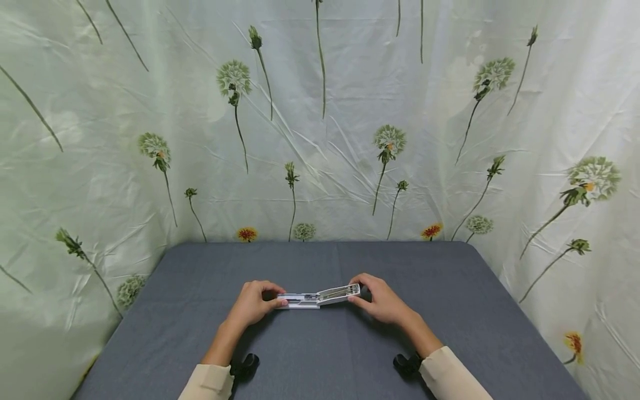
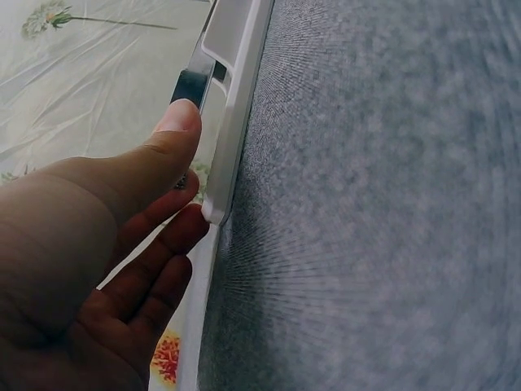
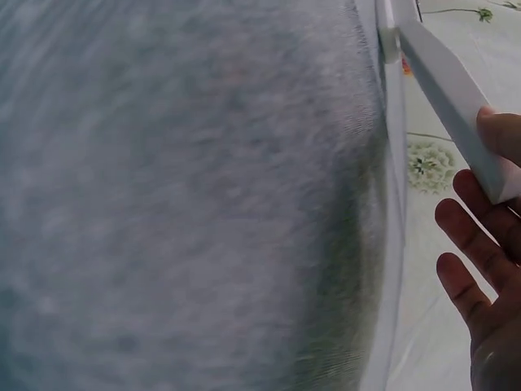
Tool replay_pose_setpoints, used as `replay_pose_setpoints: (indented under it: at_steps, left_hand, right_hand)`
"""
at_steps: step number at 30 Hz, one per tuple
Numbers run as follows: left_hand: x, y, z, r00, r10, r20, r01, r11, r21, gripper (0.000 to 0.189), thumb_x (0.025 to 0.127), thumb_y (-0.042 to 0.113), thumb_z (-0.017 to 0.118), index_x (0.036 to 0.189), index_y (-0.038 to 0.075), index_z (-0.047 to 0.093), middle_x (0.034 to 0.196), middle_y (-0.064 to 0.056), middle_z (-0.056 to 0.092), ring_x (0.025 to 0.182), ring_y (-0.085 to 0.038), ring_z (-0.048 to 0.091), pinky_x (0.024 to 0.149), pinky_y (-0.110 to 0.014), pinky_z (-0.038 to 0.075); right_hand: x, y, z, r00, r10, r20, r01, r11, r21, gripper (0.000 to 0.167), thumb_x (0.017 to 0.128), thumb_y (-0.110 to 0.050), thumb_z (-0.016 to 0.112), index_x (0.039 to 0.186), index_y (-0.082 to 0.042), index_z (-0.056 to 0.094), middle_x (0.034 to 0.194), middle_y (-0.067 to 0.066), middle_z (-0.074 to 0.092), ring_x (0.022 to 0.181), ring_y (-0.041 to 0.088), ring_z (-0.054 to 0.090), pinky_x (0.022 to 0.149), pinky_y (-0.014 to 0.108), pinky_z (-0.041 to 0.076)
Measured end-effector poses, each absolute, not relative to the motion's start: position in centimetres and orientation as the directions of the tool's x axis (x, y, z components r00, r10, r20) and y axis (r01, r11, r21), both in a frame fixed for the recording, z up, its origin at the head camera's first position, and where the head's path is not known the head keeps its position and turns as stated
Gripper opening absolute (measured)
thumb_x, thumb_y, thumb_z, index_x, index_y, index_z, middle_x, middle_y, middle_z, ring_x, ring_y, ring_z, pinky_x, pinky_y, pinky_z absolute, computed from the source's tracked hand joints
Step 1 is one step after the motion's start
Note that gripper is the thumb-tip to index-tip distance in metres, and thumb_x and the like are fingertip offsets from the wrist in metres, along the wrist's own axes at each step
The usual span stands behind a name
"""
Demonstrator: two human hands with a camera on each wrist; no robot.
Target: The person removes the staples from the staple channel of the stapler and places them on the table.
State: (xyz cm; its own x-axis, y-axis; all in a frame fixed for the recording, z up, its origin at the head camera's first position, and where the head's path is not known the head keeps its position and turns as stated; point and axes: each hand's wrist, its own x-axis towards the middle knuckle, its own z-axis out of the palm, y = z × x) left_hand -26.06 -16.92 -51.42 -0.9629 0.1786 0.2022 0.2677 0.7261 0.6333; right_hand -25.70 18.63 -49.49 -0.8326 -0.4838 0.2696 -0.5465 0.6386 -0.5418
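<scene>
A white stapler (image 1: 304, 305) lies swung wide open in the middle of the table, its hinge near the centre. At the left end, my left hand (image 1: 252, 303) pinches the metal magazine with thumb and fingers. The left wrist view shows the thumb on the magazine's dark end (image 2: 190, 86), above the white base (image 2: 234, 134), which rests on the cloth. My right hand (image 1: 384, 301) grips the far end of the top arm (image 1: 338, 294), which tilts up off the table with its hollow inside showing. From the right wrist, the arm's smooth outer side (image 3: 456, 94) is visible.
A dark grey-blue cloth (image 1: 320, 355) covers the table. Behind it and at both sides hangs a pale curtain (image 1: 320, 139) printed with dandelions. A black strap (image 1: 245, 366) sits at my left wrist, another (image 1: 407, 365) at my right.
</scene>
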Motion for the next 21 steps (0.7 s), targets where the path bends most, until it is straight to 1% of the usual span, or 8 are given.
replay_pose_setpoints:
  at_steps: [8, 12, 15, 18, 21]
  left_hand:
    - [-25.94, -16.90, -51.48, -0.966, 0.171, 0.194, 0.257, 0.723, 0.642, 0.018, 0.078, 0.028, 0.091, 0.093, 0.025, 0.082, 0.092, 0.009, 0.076, 0.090, -0.011, 0.067, 0.088, -0.044, 0.053]
    - [-25.94, -16.97, -51.57, -0.965, 0.173, 0.198, 0.262, 0.722, 0.641, 0.018, 0.078, 0.028, 0.091, 0.092, 0.025, 0.082, 0.092, 0.009, 0.076, 0.089, -0.010, 0.067, 0.086, -0.042, 0.053]
    - [-25.95, -16.99, -51.54, -0.964, 0.175, 0.200, 0.263, 0.720, 0.642, 0.018, 0.078, 0.027, 0.091, 0.092, 0.025, 0.082, 0.092, 0.009, 0.076, 0.087, -0.009, 0.066, 0.085, -0.041, 0.053]
    - [-25.99, -16.95, -51.46, -0.964, 0.178, 0.198, 0.265, 0.719, 0.643, 0.018, 0.078, 0.027, 0.091, 0.093, 0.025, 0.082, 0.091, 0.009, 0.076, 0.086, -0.008, 0.065, 0.084, -0.040, 0.053]
    - [-26.08, -16.90, -51.43, -0.965, 0.180, 0.192, 0.262, 0.721, 0.642, 0.018, 0.078, 0.027, 0.091, 0.093, 0.024, 0.082, 0.091, 0.009, 0.076, 0.086, -0.008, 0.065, 0.084, -0.041, 0.054]
  right_hand:
    - [-25.50, 18.78, -50.09, -0.851, -0.464, 0.245, -0.514, 0.646, -0.564, 0.025, 0.097, -0.033, 0.074, 0.117, -0.019, 0.068, 0.108, -0.008, 0.068, 0.097, 0.011, 0.062, 0.087, 0.036, 0.051]
    - [-25.54, 18.83, -50.28, -0.854, -0.459, 0.244, -0.507, 0.633, -0.585, 0.027, 0.097, -0.034, 0.074, 0.118, -0.019, 0.068, 0.108, -0.008, 0.068, 0.095, 0.015, 0.063, 0.085, 0.037, 0.051]
    - [-25.53, 18.88, -50.32, -0.855, -0.455, 0.248, -0.506, 0.631, -0.588, 0.033, 0.095, -0.036, 0.075, 0.121, -0.018, 0.068, 0.111, -0.008, 0.069, 0.099, 0.015, 0.063, 0.087, 0.040, 0.051]
    - [-25.46, 18.84, -50.22, -0.854, -0.447, 0.266, -0.512, 0.636, -0.577, 0.040, 0.093, -0.039, 0.077, 0.124, -0.016, 0.069, 0.116, -0.006, 0.069, 0.108, 0.014, 0.063, 0.094, 0.044, 0.051]
    - [-25.35, 18.59, -49.93, -0.853, -0.426, 0.301, -0.519, 0.638, -0.569, 0.041, 0.093, -0.039, 0.077, 0.124, -0.014, 0.070, 0.119, -0.005, 0.069, 0.114, 0.016, 0.063, 0.097, 0.047, 0.051]
